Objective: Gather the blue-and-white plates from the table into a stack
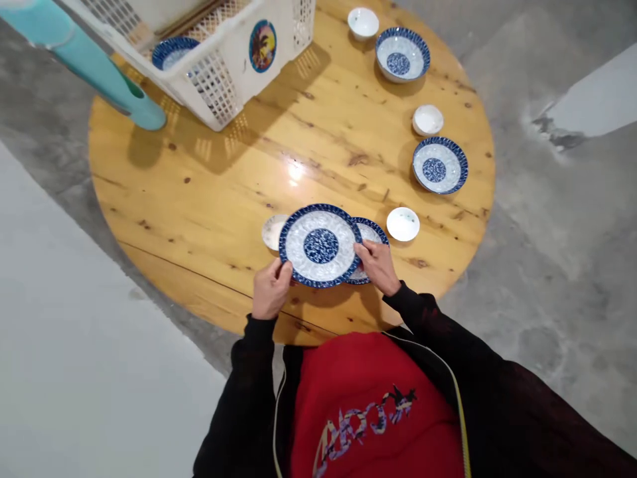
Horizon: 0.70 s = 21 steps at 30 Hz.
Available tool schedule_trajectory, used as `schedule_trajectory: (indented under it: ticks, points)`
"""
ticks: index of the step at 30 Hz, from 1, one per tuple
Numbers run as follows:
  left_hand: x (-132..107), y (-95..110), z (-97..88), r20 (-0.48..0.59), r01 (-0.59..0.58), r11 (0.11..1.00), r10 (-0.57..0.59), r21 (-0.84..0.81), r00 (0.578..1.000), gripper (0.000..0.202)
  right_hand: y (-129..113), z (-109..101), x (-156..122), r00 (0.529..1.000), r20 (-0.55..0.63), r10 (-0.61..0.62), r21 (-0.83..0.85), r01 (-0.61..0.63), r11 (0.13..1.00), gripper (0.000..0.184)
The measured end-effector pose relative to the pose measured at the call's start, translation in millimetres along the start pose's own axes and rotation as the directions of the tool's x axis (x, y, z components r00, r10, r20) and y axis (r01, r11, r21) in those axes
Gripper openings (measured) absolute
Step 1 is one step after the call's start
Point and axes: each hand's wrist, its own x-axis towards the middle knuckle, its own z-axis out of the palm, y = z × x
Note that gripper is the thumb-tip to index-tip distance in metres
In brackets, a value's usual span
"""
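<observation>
Between my two hands is a blue-and-white patterned plate [321,245], its face turned up toward me. My left hand [271,287] pinches its lower left rim, thumb on top. On the right rim, my right hand [377,264] grips with thumb and fingers closed. Partly behind the held plate, at its right, shows a second blue-rimmed dish [373,232]; whether my right hand also touches it I cannot tell. A small white bowl [271,232] is partly covered by the plate's left edge. Just right of my right hand sits another small white bowl [403,224].
Along the right of the round wooden table [239,192] stand blue-patterned bowls [434,170] and small white bowls [428,121]. A white plastic basket [209,86] at the far left holds a blue-rimmed dish [174,52]. A turquoise object [99,66] juts in beside it.
</observation>
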Motion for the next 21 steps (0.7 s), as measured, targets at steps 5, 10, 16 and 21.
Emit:
schedule_trajectory:
  ticks: [5, 10, 16, 21]
  points:
    - [0.7, 9.8, 47.0, 0.145, -0.058, 0.987, 0.036, 0.150, 0.989, 0.030, 42.1, -36.7, -31.0, 0.987, -0.014, 0.158, -0.058, -0.159, 0.986, 0.037]
    - [12.3, 10.3, 64.1, 0.216, -0.073, 0.954, 0.008, 0.292, 0.976, 0.035, 67.2, -43.8, -39.8, 0.992, -0.052, 0.117, -0.354, -0.128, 0.926, 0.040]
    - [23.8, 14.4, 68.9, 0.227, -0.118, 0.891, 0.017, 0.438, 0.974, 0.036, 78.6, -40.6, -38.2, 0.987, -0.060, 0.149, -0.568, -0.157, 0.808, 0.039]
    - [29.3, 14.9, 71.0, 0.203, -0.142, 0.806, 0.027, 0.574, 0.979, 0.037, 80.6, -38.8, -32.8, 0.983, -0.055, 0.175, -0.641, -0.168, 0.749, 0.042]
